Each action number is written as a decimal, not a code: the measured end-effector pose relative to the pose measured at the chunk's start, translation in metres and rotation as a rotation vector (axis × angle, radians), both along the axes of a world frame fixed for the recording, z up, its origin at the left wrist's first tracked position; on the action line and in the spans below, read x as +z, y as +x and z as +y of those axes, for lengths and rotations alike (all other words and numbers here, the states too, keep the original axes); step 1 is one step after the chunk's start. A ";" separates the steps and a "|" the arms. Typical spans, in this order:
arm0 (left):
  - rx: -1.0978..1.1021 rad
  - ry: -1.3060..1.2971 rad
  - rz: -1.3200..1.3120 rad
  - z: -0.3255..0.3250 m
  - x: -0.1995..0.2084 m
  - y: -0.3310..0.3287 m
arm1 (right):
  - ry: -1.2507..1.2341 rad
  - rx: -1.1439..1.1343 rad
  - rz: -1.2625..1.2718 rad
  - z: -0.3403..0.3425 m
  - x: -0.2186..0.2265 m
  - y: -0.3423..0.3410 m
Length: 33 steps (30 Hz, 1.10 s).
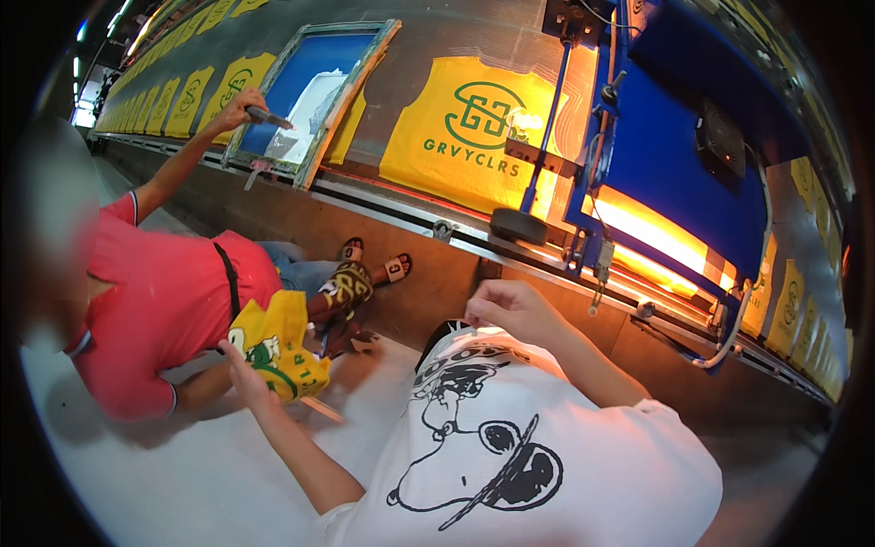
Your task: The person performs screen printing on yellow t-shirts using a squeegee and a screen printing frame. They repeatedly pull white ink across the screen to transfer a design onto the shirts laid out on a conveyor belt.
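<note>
- Hands in view: two of the wearer's own, one of a co-worker.
- Left hand (244, 376): fingers open and spread, grip resting against a yellow printed cloth (276, 351) at the co-worker's hip; whether it has hold of the cloth cannot be told.
- Right hand (509, 308): fingers loosely curled, holding nothing visible, raised just below the counter's (456, 232) front edge.
- Co-worker's hand (239, 108): holds a squeegee (267, 117) at the left edge of one blue screen frame (314, 87) lying on the counter.
- One yellow shirt panel (465, 128) lies fully exposed beside the frame; a long row of further panels runs toward the far end.
- One blue drying unit (679, 155) glows orange over the counter at right.
- Open floor (182, 474) lies below the left hand.
</note>
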<state>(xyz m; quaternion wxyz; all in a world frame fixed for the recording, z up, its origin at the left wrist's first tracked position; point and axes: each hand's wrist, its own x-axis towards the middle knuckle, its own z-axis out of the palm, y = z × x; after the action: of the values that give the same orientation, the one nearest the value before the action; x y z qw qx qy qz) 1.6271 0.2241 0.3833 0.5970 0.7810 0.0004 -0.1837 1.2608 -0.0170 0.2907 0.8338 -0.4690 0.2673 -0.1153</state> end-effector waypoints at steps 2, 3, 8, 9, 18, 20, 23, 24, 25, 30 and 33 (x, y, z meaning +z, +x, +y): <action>0.118 0.031 -0.058 0.006 0.005 0.011 | 0.004 0.046 -0.046 -0.019 0.003 0.028; 0.096 -0.005 -0.006 0.010 0.004 0.021 | -0.007 0.071 -0.061 -0.029 0.005 0.040; 0.219 -0.163 0.089 0.022 -0.019 0.044 | 0.006 0.122 -0.102 -0.057 -0.002 0.066; 0.255 -0.169 0.072 0.016 -0.019 0.044 | 0.027 0.111 -0.105 -0.060 -0.010 0.067; 0.481 -0.089 -0.271 0.060 -0.046 0.071 | 0.037 0.025 0.055 -0.081 -0.039 0.081; 0.622 -0.053 -0.308 0.044 -0.039 0.063 | 0.041 0.000 0.050 -0.088 -0.047 0.084; 0.908 0.345 -0.449 0.032 -0.025 0.048 | 0.013 -0.042 0.059 -0.097 -0.054 0.092; 0.832 0.310 -0.592 0.033 -0.032 0.049 | -0.003 -0.060 0.063 -0.100 -0.056 0.095; 0.760 0.282 -0.745 0.039 -0.039 0.049 | 0.006 -0.062 0.036 -0.102 -0.058 0.098; 0.142 0.287 -0.970 -0.051 -0.052 0.066 | 0.032 -0.136 0.029 -0.110 -0.067 0.120; -0.410 0.516 -1.355 -0.134 -0.060 0.107 | 0.019 -0.152 0.011 -0.114 -0.073 0.135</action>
<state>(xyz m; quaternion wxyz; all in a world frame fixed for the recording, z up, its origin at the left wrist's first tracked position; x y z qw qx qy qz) 1.7346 0.0905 0.3228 0.2186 0.8224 -0.4695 0.2354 1.3953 -0.1314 0.2179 0.8257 -0.4401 0.3076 -0.1732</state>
